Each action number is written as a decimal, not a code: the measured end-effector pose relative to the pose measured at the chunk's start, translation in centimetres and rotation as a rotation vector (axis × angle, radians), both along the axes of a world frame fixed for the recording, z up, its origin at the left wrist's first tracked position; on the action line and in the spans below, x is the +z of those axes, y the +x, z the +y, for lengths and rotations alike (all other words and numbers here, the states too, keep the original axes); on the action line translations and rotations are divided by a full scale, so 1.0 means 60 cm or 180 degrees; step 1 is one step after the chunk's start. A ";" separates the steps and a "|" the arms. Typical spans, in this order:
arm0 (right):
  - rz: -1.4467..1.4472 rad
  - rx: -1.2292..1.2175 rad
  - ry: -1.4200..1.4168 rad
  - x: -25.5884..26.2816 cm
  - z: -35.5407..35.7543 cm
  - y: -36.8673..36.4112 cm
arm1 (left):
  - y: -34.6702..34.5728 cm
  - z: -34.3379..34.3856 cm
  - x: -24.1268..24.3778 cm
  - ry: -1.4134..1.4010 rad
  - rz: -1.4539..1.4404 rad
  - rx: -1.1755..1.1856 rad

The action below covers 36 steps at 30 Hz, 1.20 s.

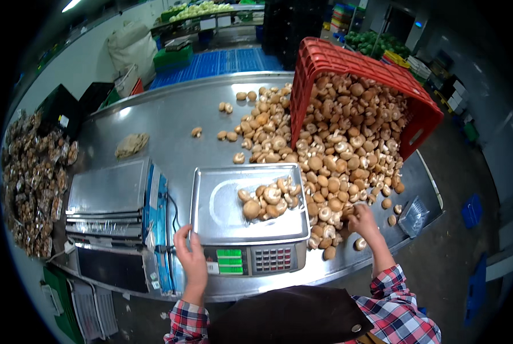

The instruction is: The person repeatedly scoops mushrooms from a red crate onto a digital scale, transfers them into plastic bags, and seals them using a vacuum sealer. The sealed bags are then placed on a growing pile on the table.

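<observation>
My left hand (192, 258) rests at the front left corner of the metal weighing pan (222, 234), thumb and fingers apart, holding nothing. A cluster of brown shiitake-like mushrooms (272, 195) lies on the pan's right half; what is under them is mostly hidden. Below the pan are the digital scale's lit green display (230, 261) and keypad (273, 259). To the right, my right hand (363, 222) reaches into the near edge of the loose mushroom pile (333, 185). Its curled fingertips touch a mushroom, but their grip is partly hidden.
A red plastic crate (363, 58) lies tipped on its side, mushrooms spilling out. Clear plastic trays (413, 217) sit at the table's right edge. Left are a wrapping machine (108, 189), a crumpled cloth (131, 145) and many wrapped mushroom packs (33, 185).
</observation>
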State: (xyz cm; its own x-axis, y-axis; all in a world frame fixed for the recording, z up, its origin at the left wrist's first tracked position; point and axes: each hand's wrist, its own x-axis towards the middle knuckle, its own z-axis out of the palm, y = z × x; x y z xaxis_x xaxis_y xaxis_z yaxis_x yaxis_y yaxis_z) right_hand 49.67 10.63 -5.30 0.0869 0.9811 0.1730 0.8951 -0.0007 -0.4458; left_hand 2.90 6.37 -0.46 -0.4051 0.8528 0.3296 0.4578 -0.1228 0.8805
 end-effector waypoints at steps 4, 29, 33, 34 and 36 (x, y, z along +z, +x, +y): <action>0.0267 -0.0165 0.0521 -0.006 -0.001 -0.007 | -0.042 -0.020 -0.004 0.0148 -0.0156 0.0589; 0.3411 0.1192 -0.1275 0.156 0.120 -0.460 | -0.132 0.115 0.061 -0.1564 -0.1262 -0.1692; 0.3416 0.1639 -0.1287 0.193 0.144 -0.704 | -0.388 0.132 0.117 -0.1364 -0.1308 -0.1555; 0.3497 0.1613 -0.1239 0.190 0.153 -0.772 | -0.457 0.145 0.128 -0.1291 -0.1169 -0.1549; 0.3600 0.1634 -0.1261 0.157 0.168 -0.911 | -0.595 0.162 0.129 -0.1302 -0.0896 -0.1452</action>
State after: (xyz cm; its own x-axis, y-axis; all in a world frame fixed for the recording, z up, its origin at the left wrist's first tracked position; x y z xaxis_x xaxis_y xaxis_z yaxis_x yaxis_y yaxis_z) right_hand -4.99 20.71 4.11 -0.4047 0.9128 -0.0557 -0.0363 -0.0769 -0.9964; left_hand -32.79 16.10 7.26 0.0022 0.9925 -0.1219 0.1854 0.1194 0.9754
